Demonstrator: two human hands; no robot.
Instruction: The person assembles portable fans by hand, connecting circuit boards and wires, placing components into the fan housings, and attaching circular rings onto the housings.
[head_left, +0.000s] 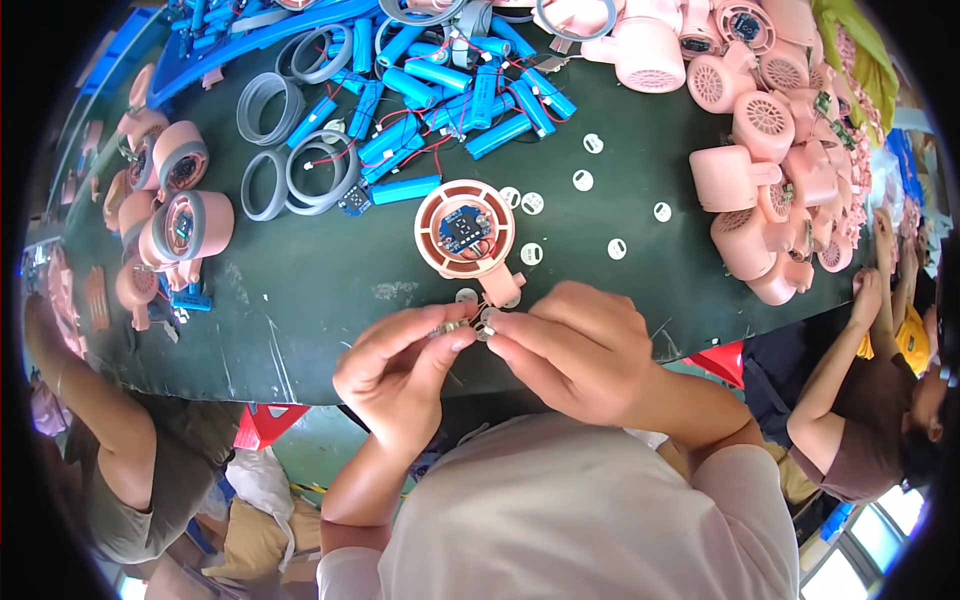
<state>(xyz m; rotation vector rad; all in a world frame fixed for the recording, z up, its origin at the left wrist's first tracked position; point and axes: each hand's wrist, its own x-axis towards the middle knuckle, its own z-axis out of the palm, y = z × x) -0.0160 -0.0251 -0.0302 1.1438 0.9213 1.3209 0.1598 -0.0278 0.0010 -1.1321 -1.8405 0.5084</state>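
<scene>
Pinching a small metallic part (449, 327) between drawn-in left fingers (392, 332) | holding a tiny white piece (490, 327) between pressed-together right fingers (535, 335) | working beside a round pink plastic housing (427, 238) on the dark-green table (330, 260)

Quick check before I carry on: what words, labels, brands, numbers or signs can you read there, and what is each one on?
I can quote none with confidence.
White round discs on the table: small dark marks, too small to read.
Circuit board in the pink round housing: pale marks, too small to read.
Blue cylindrical cell: faint marks, too blurred to read.
</scene>
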